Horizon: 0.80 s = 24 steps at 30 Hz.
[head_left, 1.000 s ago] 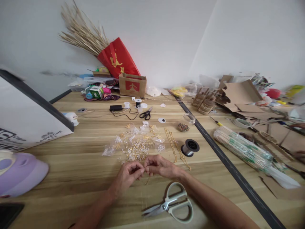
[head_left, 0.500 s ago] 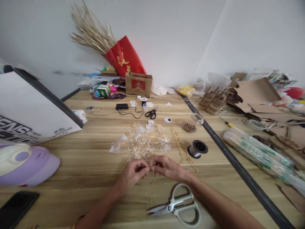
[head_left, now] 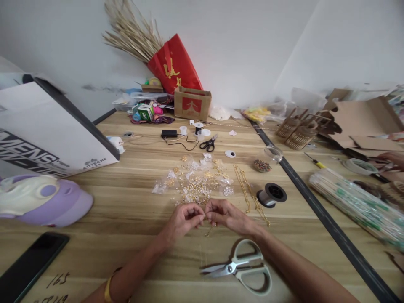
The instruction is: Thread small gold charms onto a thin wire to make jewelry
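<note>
Wooden desk (head_left: 126, 219): left hand (head_left: 182, 219) and right hand (head_left: 231, 216), fingers clamped together on a gold piece (head_left: 208, 230). Beyond the fingers, clear bags (head_left: 164, 186) hold gold findings (head_left: 193, 194); bare desk lies to their left.

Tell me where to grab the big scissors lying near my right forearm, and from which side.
Take the scissors by the pale handle loops, coming from above at their right end. They lie flat on the table with the slightly open blades pointing left, so the loops are the safest part.

Plain white walls (head_left: 246, 46) meet behind a light wooden table (head_left: 126, 210).
</note>
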Each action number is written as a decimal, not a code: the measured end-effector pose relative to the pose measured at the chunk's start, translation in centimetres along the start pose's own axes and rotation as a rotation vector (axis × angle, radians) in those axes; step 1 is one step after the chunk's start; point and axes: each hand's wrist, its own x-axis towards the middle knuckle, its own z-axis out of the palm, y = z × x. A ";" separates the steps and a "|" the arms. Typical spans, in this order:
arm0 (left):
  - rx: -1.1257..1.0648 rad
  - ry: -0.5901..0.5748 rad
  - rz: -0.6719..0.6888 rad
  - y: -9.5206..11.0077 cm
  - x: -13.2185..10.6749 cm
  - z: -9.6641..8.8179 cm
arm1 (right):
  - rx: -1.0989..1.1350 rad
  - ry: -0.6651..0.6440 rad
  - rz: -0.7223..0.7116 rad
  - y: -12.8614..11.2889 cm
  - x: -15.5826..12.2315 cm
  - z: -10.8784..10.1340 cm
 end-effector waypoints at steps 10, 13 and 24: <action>-0.011 0.019 -0.031 0.0 0.0 0.0 | -0.144 0.048 -0.027 -0.2 0.1 0.1; -0.016 0.030 -0.024 -0.1 0.1 0.1 | -0.201 0.064 -0.040 0.0 0.1 0.1; 0.117 0.053 0.026 -0.1 0.1 -0.1 | -0.317 0.072 -0.038 0.0 -0.2 0.0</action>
